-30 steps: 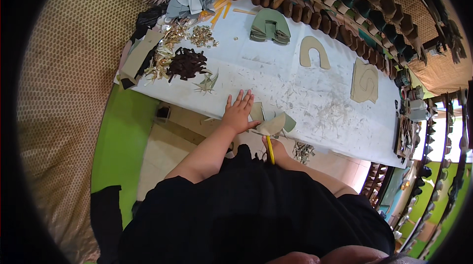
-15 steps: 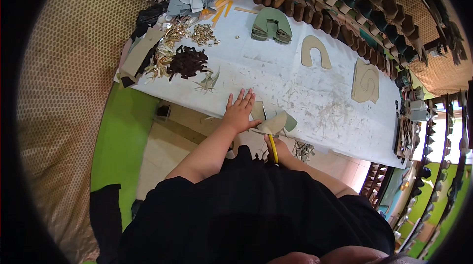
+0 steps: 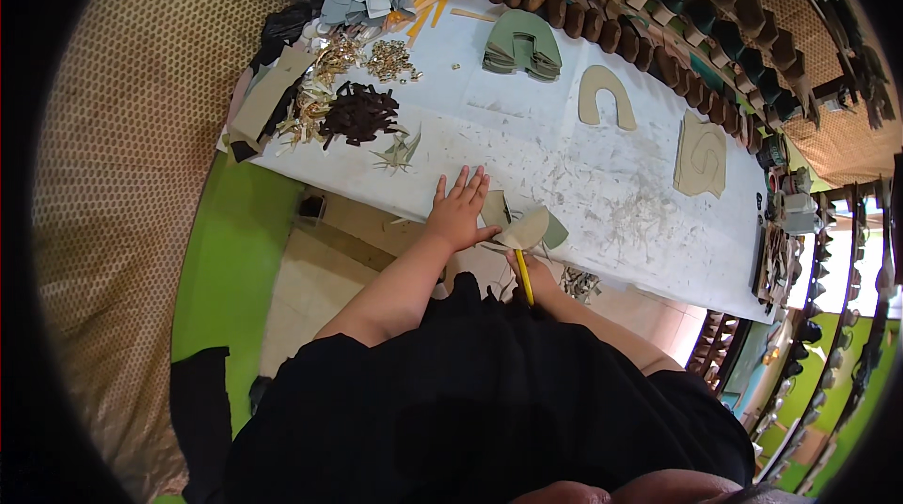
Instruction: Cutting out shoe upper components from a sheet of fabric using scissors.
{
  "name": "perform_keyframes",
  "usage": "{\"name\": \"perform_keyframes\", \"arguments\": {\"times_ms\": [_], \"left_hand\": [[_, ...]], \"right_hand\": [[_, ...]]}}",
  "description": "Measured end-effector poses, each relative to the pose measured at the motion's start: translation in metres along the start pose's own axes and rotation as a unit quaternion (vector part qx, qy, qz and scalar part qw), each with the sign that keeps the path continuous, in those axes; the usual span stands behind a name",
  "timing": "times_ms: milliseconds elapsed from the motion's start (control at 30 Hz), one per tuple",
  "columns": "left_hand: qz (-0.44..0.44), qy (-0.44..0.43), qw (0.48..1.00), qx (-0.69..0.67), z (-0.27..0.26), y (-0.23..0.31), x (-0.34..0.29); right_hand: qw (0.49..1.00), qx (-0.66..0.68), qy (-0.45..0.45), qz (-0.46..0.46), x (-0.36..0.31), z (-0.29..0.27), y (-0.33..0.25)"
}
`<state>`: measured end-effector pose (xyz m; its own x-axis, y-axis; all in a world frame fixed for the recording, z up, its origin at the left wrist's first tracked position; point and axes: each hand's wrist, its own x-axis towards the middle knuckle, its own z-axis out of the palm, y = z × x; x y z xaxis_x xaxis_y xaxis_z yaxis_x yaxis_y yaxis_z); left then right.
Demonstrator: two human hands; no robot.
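My left hand (image 3: 458, 214) lies flat on the white table's near edge, fingers spread, with the thumb against a beige-green sheet piece (image 3: 493, 209). My right hand (image 3: 538, 276), just below the edge, is closed round yellow-handled scissors (image 3: 524, 276). A dark, narrow blade shows beyond the sheet, between its left part and a pale flap (image 3: 527, 228) that curls up; the flap hides the middle of the tool. Beside the flap, the sheet's green side (image 3: 555, 231) rests on the table.
Farther back lie stacked green U-shaped pieces (image 3: 520, 48), a beige U-shaped piece (image 3: 607, 98) and a marked beige sheet (image 3: 700, 156). Dark strips (image 3: 360, 114), gold buckles (image 3: 390, 62) and offcuts (image 3: 400, 149) spread at left. Shoe lasts (image 3: 602, 34) line the far edge.
The pale flap and the scissors have shifted very slightly in my right hand's area. My left hand stays in place, and the whole view has drifted a little.
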<state>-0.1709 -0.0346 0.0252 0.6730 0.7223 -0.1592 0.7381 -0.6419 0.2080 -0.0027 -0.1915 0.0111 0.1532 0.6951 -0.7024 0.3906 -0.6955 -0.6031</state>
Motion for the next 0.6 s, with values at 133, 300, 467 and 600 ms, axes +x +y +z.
{"name": "perform_keyframes", "arguments": {"times_ms": [133,300,467,600], "left_hand": [[0.001,0.003,1.0,-0.012,0.001,-0.002,-0.002],[0.008,0.002,1.0,-0.002,-0.001,0.001,-0.001],[0.002,-0.004,1.0,-0.003,-0.002,0.0,-0.002],[-0.001,-0.003,1.0,0.004,-0.003,0.002,-0.001]], "right_hand": [[1.0,-0.018,-0.011,0.013,-0.006,-0.004,0.007],[0.999,0.025,-0.016,0.03,0.001,-0.007,0.025],[0.997,-0.014,-0.054,0.059,-0.02,-0.02,-0.007],[0.999,-0.036,-0.032,-0.005,-0.024,-0.014,-0.003]]}}
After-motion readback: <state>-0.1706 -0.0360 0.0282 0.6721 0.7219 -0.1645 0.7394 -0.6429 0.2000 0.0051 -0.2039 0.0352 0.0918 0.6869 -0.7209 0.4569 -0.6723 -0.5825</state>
